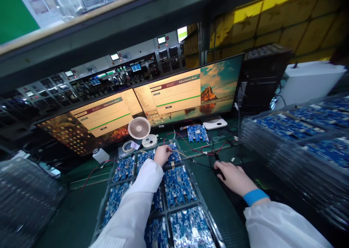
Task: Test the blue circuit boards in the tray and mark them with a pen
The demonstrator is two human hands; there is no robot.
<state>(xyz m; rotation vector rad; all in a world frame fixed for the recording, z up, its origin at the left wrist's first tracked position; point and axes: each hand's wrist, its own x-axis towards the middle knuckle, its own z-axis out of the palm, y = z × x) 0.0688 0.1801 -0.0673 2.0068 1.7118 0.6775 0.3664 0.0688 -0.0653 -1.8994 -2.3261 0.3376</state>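
My left hand [163, 155] reaches over a clear plastic tray [200, 191] of blue circuit boards. Its fingertips are pinched on the end of a thin yellow-and-dark cable [180, 153], right at a circuit board [174, 157] in the tray's far row. The cable's tip is hidden by the fingers. To the right of the tray, my right hand [236, 179] is curled over a black computer mouse [221, 174], mostly covered by the palm. A blue band circles the right wrist. Another circuit board [197, 133] lies beyond the tray, near the monitors.
Two monitors [174, 95] stand behind the tray. A small fan [139, 128], a tape roll [128, 146] and a white bottle [100, 155] sit before them. Stacked trays of boards [294, 150] rise at right, more clear trays [27, 193] at left. Red wires [188, 144] cross the green mat.
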